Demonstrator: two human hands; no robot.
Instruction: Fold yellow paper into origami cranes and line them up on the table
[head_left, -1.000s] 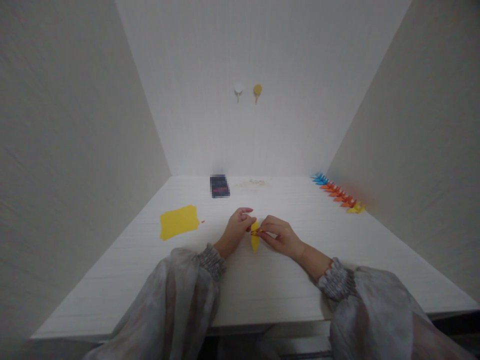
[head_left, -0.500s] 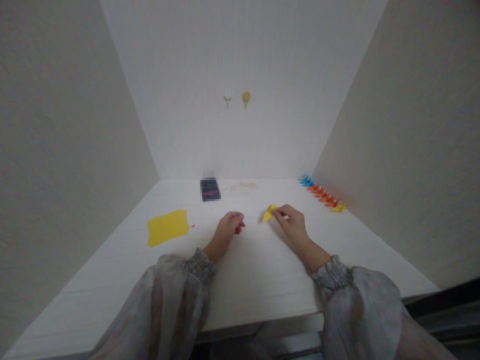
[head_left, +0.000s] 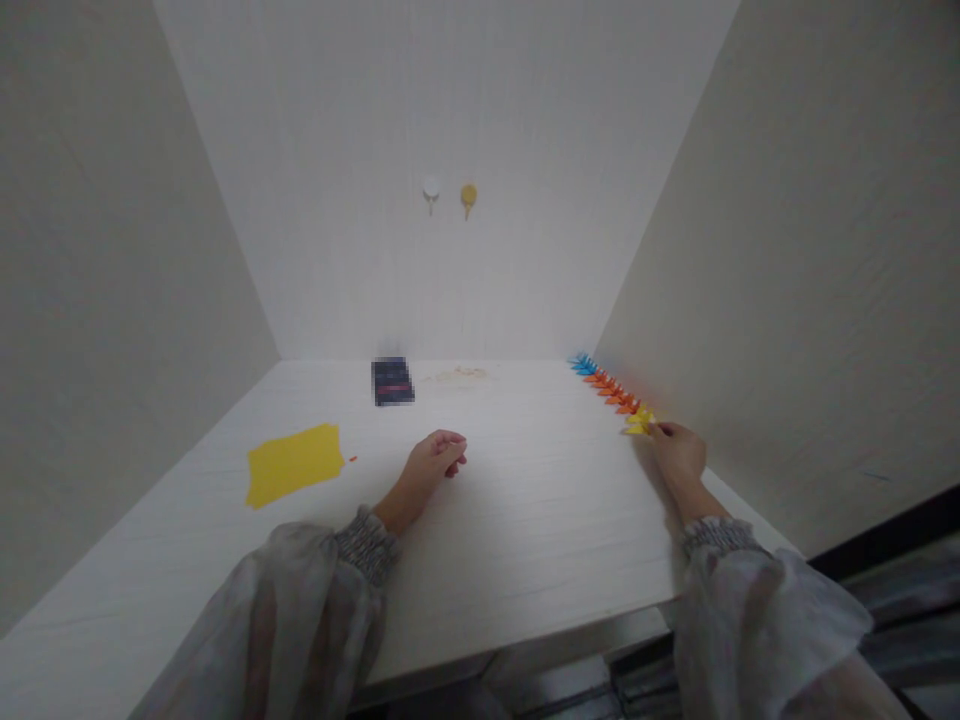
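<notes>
My right hand (head_left: 679, 457) pinches a yellow origami crane (head_left: 637, 427) at the near end of a row of folded paper cranes by the right wall. Orange cranes (head_left: 613, 392) make up the middle of the row, with blue cranes (head_left: 583, 364) at its far end. Another bit of yellow beside the held crane appears to be a second yellow crane, partly overlapped. My left hand (head_left: 433, 466) rests on the white table with its fingers curled closed, and nothing shows in them. Left of it lies a stack of yellow paper (head_left: 295, 465).
A tiny orange scrap (head_left: 353, 459) lies beside the yellow paper. At the back are a dark blurred rectangular object (head_left: 392, 381) and some pale thin bits (head_left: 460, 375). A white hook (head_left: 431, 188) and a yellow hook (head_left: 469, 195) are on the back wall. Walls enclose both sides.
My right hand has carried the yellow crane from the table's middle rightward to the row's near end. My left hand keeps its closed pose. The view has turned slightly right.
</notes>
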